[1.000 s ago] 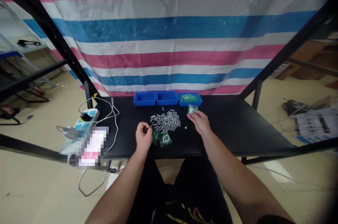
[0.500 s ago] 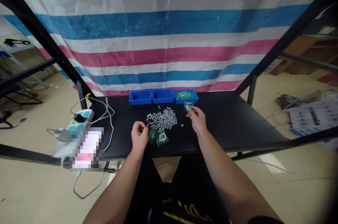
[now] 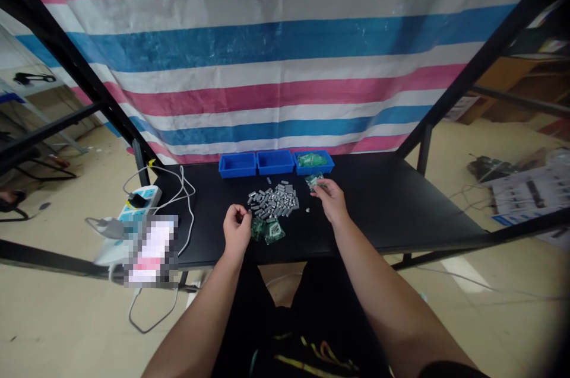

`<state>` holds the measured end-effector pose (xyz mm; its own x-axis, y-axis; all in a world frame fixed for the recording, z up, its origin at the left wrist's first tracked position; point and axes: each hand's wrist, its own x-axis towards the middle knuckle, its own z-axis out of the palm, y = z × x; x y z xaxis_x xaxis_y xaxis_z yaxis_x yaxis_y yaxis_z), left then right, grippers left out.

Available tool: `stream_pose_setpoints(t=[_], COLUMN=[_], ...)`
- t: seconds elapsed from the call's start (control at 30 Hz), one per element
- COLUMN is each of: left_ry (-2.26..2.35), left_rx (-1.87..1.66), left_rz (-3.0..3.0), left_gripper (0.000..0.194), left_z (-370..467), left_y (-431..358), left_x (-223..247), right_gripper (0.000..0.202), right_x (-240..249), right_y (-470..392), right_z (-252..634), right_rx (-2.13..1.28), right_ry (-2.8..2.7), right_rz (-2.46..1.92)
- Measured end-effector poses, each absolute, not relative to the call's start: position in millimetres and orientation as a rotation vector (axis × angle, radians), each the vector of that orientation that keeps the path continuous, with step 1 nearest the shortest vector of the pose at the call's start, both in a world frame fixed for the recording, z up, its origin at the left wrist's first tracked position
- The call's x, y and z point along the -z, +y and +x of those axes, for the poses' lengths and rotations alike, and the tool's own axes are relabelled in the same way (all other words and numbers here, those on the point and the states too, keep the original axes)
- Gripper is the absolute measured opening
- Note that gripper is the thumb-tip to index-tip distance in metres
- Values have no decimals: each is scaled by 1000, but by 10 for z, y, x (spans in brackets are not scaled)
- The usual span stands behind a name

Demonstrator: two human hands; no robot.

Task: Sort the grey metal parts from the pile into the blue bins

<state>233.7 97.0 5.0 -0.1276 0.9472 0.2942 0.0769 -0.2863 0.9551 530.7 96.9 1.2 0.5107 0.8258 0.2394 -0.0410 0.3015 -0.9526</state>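
Note:
A spread pile of small silvery metal pieces point(image 3: 275, 200) lies on the black table. My right hand point(image 3: 329, 195), to the right of the pile, pinches a small clear green-tinted bag point(image 3: 313, 181) in front of the right blue bin point(image 3: 330, 169). My left hand point(image 3: 237, 225) is closed at the pile's lower left; what its fingertips hold, if anything, is too small to name. Beside it lie green-tinted bags point(image 3: 274, 231), one with metal pieces showing inside. More green-tinted bags point(image 3: 312, 159) fill the right bin.
Two more blue bins, the left point(image 3: 237, 173) and the middle point(image 3: 275, 169), stand along the back edge. At the left are a white power strip point(image 3: 146, 195), cables and a blurred phone-like object point(image 3: 154, 247). A striped sheet point(image 3: 280, 87) hangs behind the table point(image 3: 392, 206).
The bag in my right hand has shifted slightly to the left and tilted. My left hand has hardly moved. The whole view has shifted a little.

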Motion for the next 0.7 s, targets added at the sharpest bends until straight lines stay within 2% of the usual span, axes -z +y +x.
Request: stream_pose_setpoints(t=[0.2, 0.43, 0.7], left_ry=[1199, 1196, 1210], left_rx=[-1501, -1461, -1455], left_rz=[1415, 1413, 1415], left_gripper=[17, 17, 16], left_z=[2335, 2337, 2323], left_y=[959, 940, 946], left_x=[-65, -107, -89], right_gripper=[50, 52, 48], right_x=[1, 24, -685], right_y=[967, 1103, 1456], right_z=[5291, 5386, 5661], right_rx=[-688, -659, -397], right_ry=[-859, -851, -984], right_rz=[-1173, -1293, -1082])
